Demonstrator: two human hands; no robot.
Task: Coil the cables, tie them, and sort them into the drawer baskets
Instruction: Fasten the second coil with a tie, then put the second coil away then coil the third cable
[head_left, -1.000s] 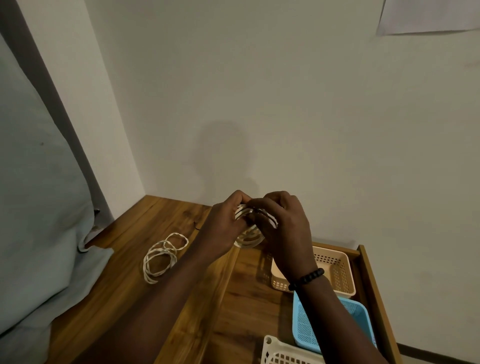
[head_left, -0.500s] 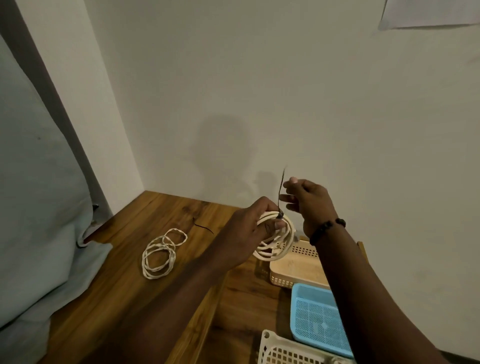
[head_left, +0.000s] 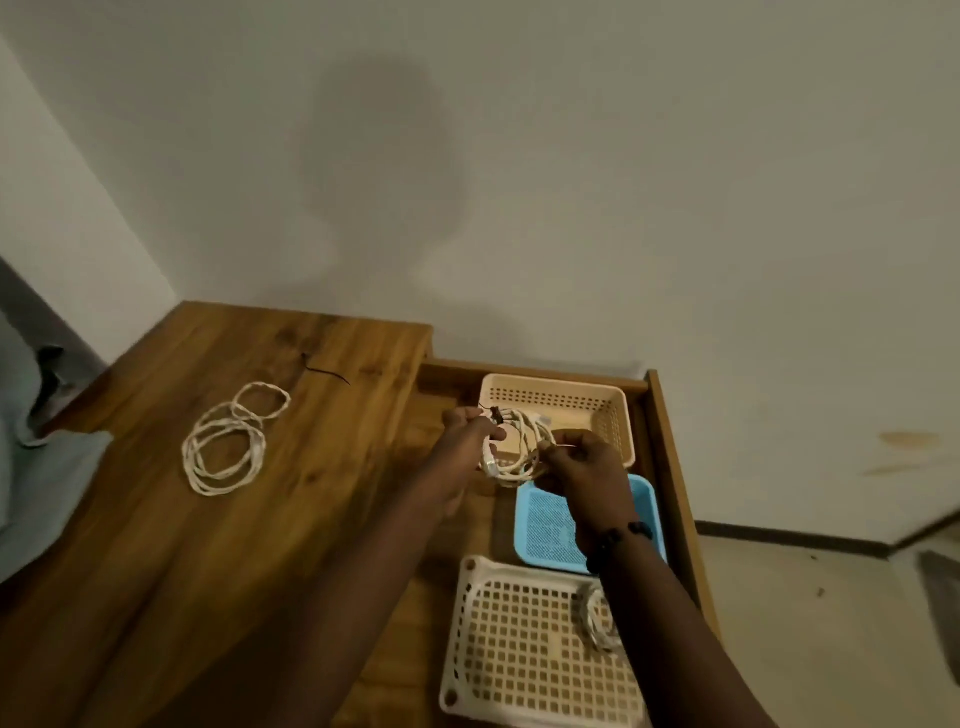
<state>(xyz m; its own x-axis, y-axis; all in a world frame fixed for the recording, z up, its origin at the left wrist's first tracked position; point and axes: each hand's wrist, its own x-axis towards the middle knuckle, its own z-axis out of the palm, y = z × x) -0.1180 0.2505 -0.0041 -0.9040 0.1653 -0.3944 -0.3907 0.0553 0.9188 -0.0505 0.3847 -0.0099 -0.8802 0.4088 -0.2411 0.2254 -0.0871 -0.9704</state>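
Note:
I hold a small white coiled cable (head_left: 522, 447) between both hands over the open drawer (head_left: 670, 467). My left hand (head_left: 467, 434) grips its left side, where a dark tie sticks out at the top. My right hand (head_left: 582, 467) pinches the coil's right side. Below them sit a beige basket (head_left: 587, 402), a blue basket (head_left: 545, 525) and a white grid basket (head_left: 519, 649). A coiled cable (head_left: 597, 618) lies in the white basket, partly hidden by my right arm. A loose white cable (head_left: 231, 439) lies coiled on the wooden tabletop (head_left: 208, 545).
A thin dark tie (head_left: 324, 370) lies on the tabletop near the wall. Grey fabric (head_left: 31, 441) hangs over the table's left edge. The white wall stands close behind. Floor shows to the right of the drawer.
Both hands have dropped with the coil from above the table to just over the beige and blue baskets. My right hand let go of the raised tie end and now holds the coil.

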